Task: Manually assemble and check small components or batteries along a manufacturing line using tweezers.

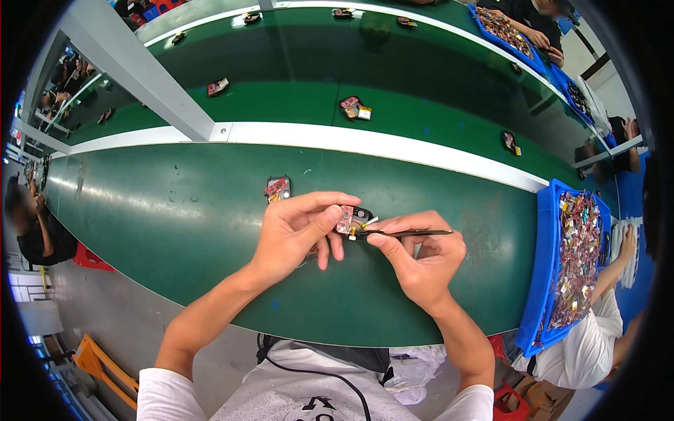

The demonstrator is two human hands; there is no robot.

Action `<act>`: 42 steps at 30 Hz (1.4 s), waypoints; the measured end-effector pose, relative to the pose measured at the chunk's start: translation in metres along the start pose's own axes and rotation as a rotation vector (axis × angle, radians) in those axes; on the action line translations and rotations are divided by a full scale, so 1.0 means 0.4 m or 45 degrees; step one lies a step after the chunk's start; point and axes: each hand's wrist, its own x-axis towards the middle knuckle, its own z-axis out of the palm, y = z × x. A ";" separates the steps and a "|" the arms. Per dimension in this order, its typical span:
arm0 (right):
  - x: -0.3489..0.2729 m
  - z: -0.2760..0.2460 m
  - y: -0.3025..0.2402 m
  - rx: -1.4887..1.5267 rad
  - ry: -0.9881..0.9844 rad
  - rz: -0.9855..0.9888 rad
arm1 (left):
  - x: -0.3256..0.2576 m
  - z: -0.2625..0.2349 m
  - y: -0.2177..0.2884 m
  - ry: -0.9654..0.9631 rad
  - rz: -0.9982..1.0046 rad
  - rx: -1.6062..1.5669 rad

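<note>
My left hand (298, 231) pinches a small electronic assembly (349, 219) with a pink circuit board and a black frame, holding it just above the green belt (175, 231). My right hand (421, 256) grips black tweezers (407, 233) whose tips rest against the assembly's right side. Both forearms come in from the lower edge.
Another small pink board assembly (276, 188) lies on the belt just beyond my left hand. More assemblies (354, 108) sit on the farther belt lanes. A blue tray (544, 281) full of parts stands at the right, beside another person's arm (618, 259). Other people work at the left and far right.
</note>
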 end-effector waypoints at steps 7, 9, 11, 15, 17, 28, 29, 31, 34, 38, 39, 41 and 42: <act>0.001 -0.008 0.000 -0.056 -0.031 -0.014 | 0.000 0.011 0.006 -0.014 -0.031 0.039; 0.003 -0.007 0.002 -0.062 -0.035 -0.008 | 0.000 0.008 0.006 -0.040 -0.028 0.040; 0.003 -0.008 0.006 -0.022 -0.060 0.007 | 0.002 0.008 0.001 -0.043 -0.013 0.040; 0.001 -0.013 0.012 -0.009 -0.062 0.021 | 0.005 0.009 0.004 -0.065 0.005 0.001; 0.001 -0.017 0.011 0.028 -0.053 0.034 | 0.006 0.011 0.009 -0.069 -0.033 -0.042; -0.001 -0.048 0.015 0.046 -0.086 0.052 | 0.009 0.034 0.000 -0.043 -0.063 -0.039; -0.001 -0.049 0.016 0.035 -0.097 0.071 | 0.009 0.036 0.000 -0.040 -0.058 -0.033; 0.000 -0.048 0.015 0.045 -0.101 0.089 | 0.009 0.037 -0.003 -0.037 -0.053 -0.028; 0.000 -0.050 0.015 0.055 -0.109 0.113 | 0.009 0.036 -0.010 -0.052 -0.057 -0.026; -0.001 -0.049 0.008 0.054 -0.076 0.131 | 0.011 0.042 -0.009 -0.056 -0.049 -0.027; -0.003 -0.053 0.008 0.054 -0.077 0.130 | 0.012 0.047 -0.009 -0.053 -0.046 -0.031; -0.007 -0.059 0.009 0.059 -0.049 0.133 | 0.014 0.057 -0.010 -0.051 -0.044 -0.038; -0.009 -0.059 0.008 0.059 -0.048 0.131 | 0.014 0.058 -0.008 -0.052 -0.043 -0.042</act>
